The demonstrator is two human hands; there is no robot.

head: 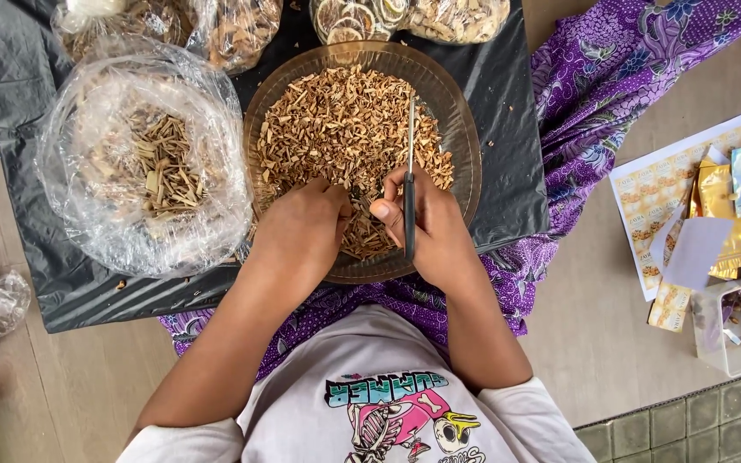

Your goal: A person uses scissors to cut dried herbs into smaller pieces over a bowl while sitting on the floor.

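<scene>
A large clear brownish bowl (465, 163) in front of me is heaped with small chopped pieces of dried root or bark (345, 129). My right hand (430, 227) grips a pair of scissors (410, 163), blades pointing away over the bowl. My left hand (302, 227) rests at the bowl's near edge, fingers curled into the pieces, apparently pinching a small bit next to the scissors. What it pinches is hidden by the fingers.
A clear plastic bag (143, 154) of longer dried sticks lies left of the bowl on a black plastic sheet (508, 77). More bags of dried material lie at the top. Purple patterned cloth (611, 77), a label sheet (671, 184), gold pouches (722, 214) and a clear tub (731, 330) sit at the right.
</scene>
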